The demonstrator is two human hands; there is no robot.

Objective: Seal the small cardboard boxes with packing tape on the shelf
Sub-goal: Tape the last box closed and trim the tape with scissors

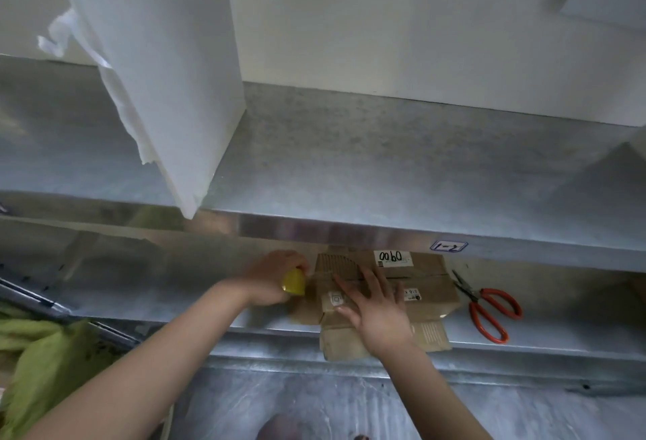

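A cardboard box [419, 287] is held shut on the shelf [559, 329] for taping.
Its flaps are pressed down by the right hand [375, 308], fingers straight and spread, to close the seam; a yellow tape roll [294, 282] is clamped in the left hand's [267, 277] curled fingers at the box's left edge.

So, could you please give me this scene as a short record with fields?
Surface: grey metal shelf
Workpiece: small brown cardboard box, a flap overhanging the front edge
Left hand: grips a yellow rounded object at the box's left side
Right hand: fingers straight, pressing on the box top
Nearby: red-handled metal scissors, just right of the box
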